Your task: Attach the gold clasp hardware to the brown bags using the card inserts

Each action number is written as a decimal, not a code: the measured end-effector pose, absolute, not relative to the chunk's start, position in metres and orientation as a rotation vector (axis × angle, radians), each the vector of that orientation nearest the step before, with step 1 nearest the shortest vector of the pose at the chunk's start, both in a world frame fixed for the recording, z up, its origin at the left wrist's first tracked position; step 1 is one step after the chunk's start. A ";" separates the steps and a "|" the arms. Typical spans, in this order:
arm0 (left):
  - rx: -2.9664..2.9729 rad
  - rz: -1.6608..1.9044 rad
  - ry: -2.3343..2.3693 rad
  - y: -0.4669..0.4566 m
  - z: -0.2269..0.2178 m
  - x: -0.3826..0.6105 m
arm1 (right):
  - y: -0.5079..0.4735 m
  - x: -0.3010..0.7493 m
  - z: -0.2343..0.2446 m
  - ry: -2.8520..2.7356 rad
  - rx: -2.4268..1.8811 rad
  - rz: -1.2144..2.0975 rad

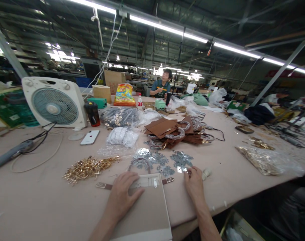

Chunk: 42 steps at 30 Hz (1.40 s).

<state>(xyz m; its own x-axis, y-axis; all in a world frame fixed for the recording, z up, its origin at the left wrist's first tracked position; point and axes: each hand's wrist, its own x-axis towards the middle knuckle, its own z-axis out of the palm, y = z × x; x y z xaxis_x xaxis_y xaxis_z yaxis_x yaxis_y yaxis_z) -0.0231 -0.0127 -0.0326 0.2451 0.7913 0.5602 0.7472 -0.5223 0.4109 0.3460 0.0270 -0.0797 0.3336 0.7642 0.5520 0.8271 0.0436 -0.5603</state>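
Observation:
My left hand (123,192) lies flat on a beige bag panel (152,211), thumb apart from the fingers. The panel has a brown handle (149,164) at its far edge and brown straps with metal buckles (101,185) sticking out at both sides. A small silver plate (155,182) lies on the panel near its top right. To the right, my right hand (194,182) is closed in a pinch at the edge of a pile of thin metal plates (181,158). A shiny metal plate (185,170) shows at its fingertips, partly hidden by them.
Gold-coloured fasteners (88,168) are heaped on the left. Brown bag pieces (164,129) with wrapped handles are stacked ahead. A fan (54,103), a phone (90,137) and a dark bottle (92,113) stand or lie at left. Bagged hardware (260,160) lies right. A person (161,87) sits across.

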 end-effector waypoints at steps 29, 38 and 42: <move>2.215 1.113 1.594 -0.020 -0.027 -0.016 | 0.005 0.219 -0.019 -1.580 -1.232 0.814; 2.197 1.189 1.585 -0.019 -0.029 -0.015 | 0.014 0.171 -0.002 -2.026 -1.053 0.925; 2.185 1.219 1.592 -0.019 -0.029 -0.014 | 0.016 0.173 -0.009 -2.044 -1.054 0.904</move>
